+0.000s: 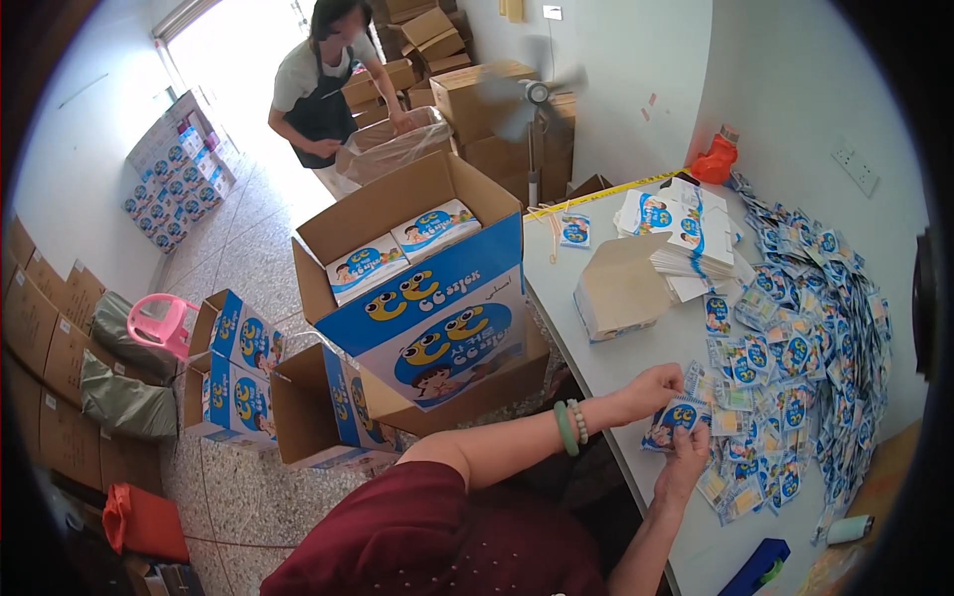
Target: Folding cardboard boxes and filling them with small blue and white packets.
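Over the table's near edge, my right hand [684,462] grips a small blue-and-white sachet [680,419], its thumb lying across the front. I cannot tell whether more sachets lie behind it. Just above it, my left hand [648,393] is closed, fingertips pinched close to the sachet's upper edge; what they hold is hidden. A green bangle and a beaded bracelet circle my left wrist. To the right spreads a big heap of loose sachets [795,358]. An opened white carton [621,298] stands beyond my hands, beside a stack of flat printed box blanks [686,228].
Left of the table stands a large open carton [427,338] holding printed boxes [437,226]. Smaller cartons [238,377] and a pink stool [159,323] are on the floor. A blue tool [757,568] lies at the table's near end. Another person [323,89] handles a plastic-lined box by a fan [537,94].
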{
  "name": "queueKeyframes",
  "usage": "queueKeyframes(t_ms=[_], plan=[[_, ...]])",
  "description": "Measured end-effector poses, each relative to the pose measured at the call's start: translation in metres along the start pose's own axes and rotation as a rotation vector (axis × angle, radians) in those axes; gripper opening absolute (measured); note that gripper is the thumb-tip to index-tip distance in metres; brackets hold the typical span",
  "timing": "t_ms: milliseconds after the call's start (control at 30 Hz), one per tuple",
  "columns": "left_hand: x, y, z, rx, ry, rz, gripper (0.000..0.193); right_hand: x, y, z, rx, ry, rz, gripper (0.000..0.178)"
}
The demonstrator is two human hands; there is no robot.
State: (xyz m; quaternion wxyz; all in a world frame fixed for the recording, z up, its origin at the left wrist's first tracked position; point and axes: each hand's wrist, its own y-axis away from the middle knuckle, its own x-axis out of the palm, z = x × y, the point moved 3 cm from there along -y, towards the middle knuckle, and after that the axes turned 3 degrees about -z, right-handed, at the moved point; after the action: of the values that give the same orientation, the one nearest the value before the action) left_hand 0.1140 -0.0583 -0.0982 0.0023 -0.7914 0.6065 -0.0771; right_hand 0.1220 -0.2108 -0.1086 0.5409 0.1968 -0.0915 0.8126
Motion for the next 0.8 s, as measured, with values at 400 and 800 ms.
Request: queueKeyframes(t_ms=[400,800], plan=[[0.000,0.058,0.012,-0.376,0.418,-0.253,0.019,0.032,-0.008,-0.031,-0.010,0.080,0.023,0.018],[-0.056,0.016,0.052,-0.312,0.369,-0.453,0.020,0.010,0.001,0.004,-0.638,1.157,-0.198,0.022]])
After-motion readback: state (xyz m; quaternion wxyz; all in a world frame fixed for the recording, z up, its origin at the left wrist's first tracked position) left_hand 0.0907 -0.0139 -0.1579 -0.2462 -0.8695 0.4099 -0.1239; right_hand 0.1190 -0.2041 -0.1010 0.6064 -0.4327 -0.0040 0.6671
